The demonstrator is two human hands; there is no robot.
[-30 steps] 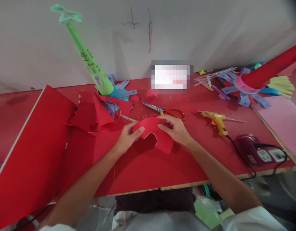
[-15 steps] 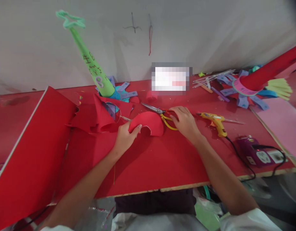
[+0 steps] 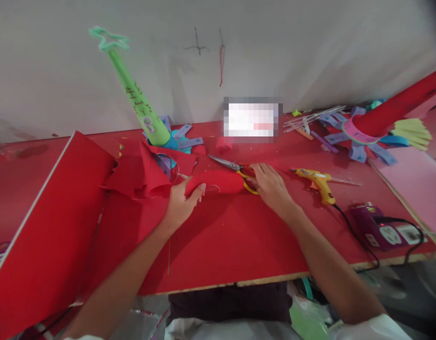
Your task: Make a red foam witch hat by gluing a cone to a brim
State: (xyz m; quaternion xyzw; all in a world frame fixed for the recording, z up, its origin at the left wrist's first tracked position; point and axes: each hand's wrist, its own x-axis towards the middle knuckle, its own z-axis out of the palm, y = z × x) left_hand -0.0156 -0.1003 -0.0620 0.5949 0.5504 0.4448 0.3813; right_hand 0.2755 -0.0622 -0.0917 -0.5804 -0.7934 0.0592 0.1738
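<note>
My left hand (image 3: 181, 204) pinches a curved red foam sheet piece (image 3: 223, 182) with a round cut-out, thumb on top. The piece is tilted so that it looks flatter, and its right end reaches the scissors' handles. My right hand (image 3: 272, 190) is closed over the handles of metal scissors (image 3: 223, 162), which have a yellow loop and an orange-red part. Their blades point left, just behind the foam piece. Some of my right fingers are hidden under the hand. Crumpled red foam scraps (image 3: 127, 172) lie left of my left hand.
A green cone (image 3: 141, 104) with purple strips stands behind the scraps. A red cone (image 3: 398, 106) leans at the right. The yellow glue gun (image 3: 319, 182) lies right of my right hand, its cord near a purple power socket (image 3: 375, 226). A large red board (image 3: 55, 226) rises at left.
My left hand has tipped the red foam piece flatter. My right hand has settled lower onto the scissors' handles, its fingers closer round them. The view has shifted slightly.
</note>
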